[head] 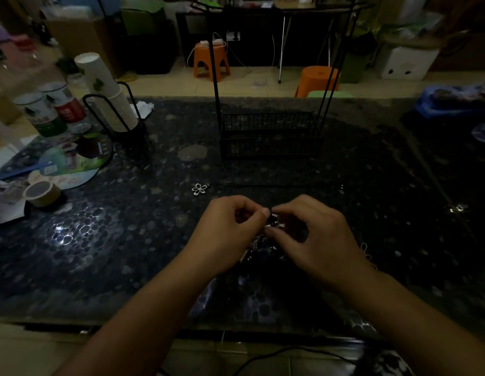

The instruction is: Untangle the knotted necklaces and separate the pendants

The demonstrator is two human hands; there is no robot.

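A dark knot of necklaces with silvery pendants hangs between my hands, just above the dark pebble-patterned table. My left hand pinches the tangle's top from the left with thumb and forefinger. From the right, my right hand pinches the same tangle, fingers curled over it. A silver flower-shaped pendant lies flat on the table beyond my left hand, on a thin black cord running right. Most of the tangle is hidden by my fingers and the dim light.
A black wire basket stand with tall posts stands behind my hands. At the left are a cup holder with stacked paper cups, two tins, a tape roll and a round fan. Small silver pieces glint at the right.
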